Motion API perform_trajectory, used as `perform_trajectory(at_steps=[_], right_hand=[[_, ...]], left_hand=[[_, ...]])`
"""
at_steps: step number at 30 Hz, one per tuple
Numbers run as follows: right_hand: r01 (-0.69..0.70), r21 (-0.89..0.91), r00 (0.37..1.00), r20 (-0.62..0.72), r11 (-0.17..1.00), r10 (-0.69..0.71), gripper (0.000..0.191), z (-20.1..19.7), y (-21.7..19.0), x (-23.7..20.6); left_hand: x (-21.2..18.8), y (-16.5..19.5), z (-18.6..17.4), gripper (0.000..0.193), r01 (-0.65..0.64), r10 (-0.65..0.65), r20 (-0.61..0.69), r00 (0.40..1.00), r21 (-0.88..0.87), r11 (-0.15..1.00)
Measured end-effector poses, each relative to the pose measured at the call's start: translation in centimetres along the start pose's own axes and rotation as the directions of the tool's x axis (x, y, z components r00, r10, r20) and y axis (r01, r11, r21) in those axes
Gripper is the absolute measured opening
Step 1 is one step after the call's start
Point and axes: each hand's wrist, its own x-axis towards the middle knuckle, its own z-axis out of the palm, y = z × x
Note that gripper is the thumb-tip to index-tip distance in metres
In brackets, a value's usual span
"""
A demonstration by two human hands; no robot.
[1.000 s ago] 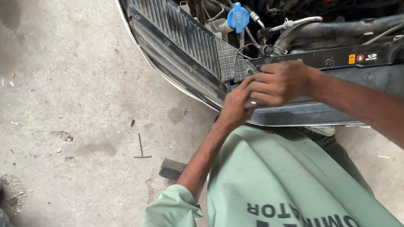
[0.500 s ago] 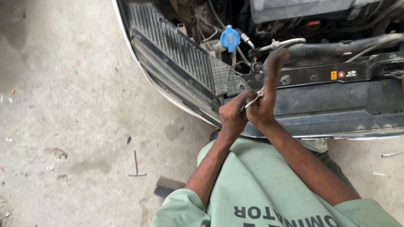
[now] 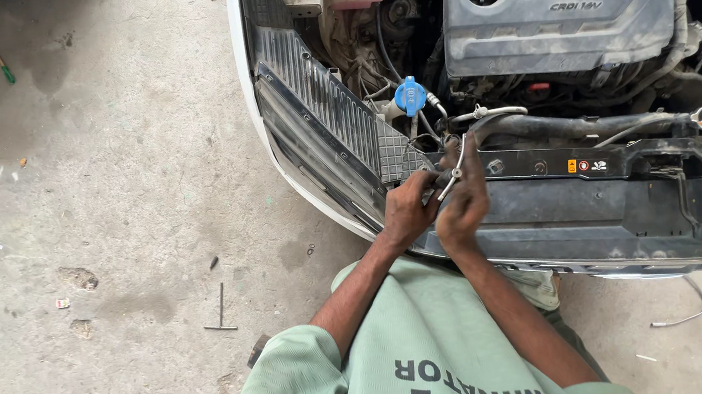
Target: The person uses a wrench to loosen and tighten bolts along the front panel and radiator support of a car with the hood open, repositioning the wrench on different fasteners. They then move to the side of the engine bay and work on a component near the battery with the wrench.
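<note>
My left hand [image 3: 407,208] and my right hand [image 3: 462,198] are together at the front panel [image 3: 594,197] of an open car engine bay. Both hold a slim metal wrench [image 3: 455,173] that points up toward a hose and bolt area beside the black grille [image 3: 326,121]. My right hand's fingers wrap the upper part of the tool, my left hand grips its lower end. A blue cap [image 3: 410,95] sits just above the hands. What the wrench tip sits on is hidden by my fingers.
A grey engine cover [image 3: 556,2] fills the upper right. On the concrete floor lie a T-shaped metal tool [image 3: 221,309], a green screwdriver [image 3: 5,68] and a loose wire [image 3: 684,310]. My green shirt fills the bottom.
My view has shifted back, showing more of the engine bay. My right forearm swung from the right side to straight in front, and both hands now sit closer together on the wrench.
</note>
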Motion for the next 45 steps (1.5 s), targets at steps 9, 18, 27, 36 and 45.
perform_trajectory(at_steps=[9, 18, 27, 36, 45], right_hand=[[0.179, -0.077, 0.984, 0.041, 0.981, -0.176, 0.098, 1.1, 0.2, -0.2], [0.228, -0.081, 0.973, -0.015, 0.97, -0.23, 0.089, 1.1, 2.4, 0.2], [0.189, 0.068, 0.971, -0.162, 0.98, -0.176, 0.089, 1.3, 1.6, 0.1], [0.049, 0.286, 0.988, -0.155, 0.957, -0.004, 0.084, 1.2, 1.8, -0.3], [-0.209, 0.432, 0.977, 0.063, 0.877, 0.202, 0.074, -1.6, 3.5, 1.6]], left_hand=[[-0.1, -1.1, -0.1, 0.025, -0.018, 0.019, 0.023, 1.0, -0.018, 1.0], [0.2, -1.8, 0.8, 0.032, -0.088, 0.088, -0.032, 0.996, 0.02, 0.996], [0.5, -1.5, 1.4, 0.034, -0.104, 0.103, 0.014, 0.995, 0.113, 0.988], [0.5, -0.7, 1.3, 0.038, -0.055, 0.062, -0.062, 0.996, 0.114, 0.992], [-0.4, -1.3, 1.4, 0.041, 0.209, -0.207, 0.031, 0.978, -0.073, 0.975]])
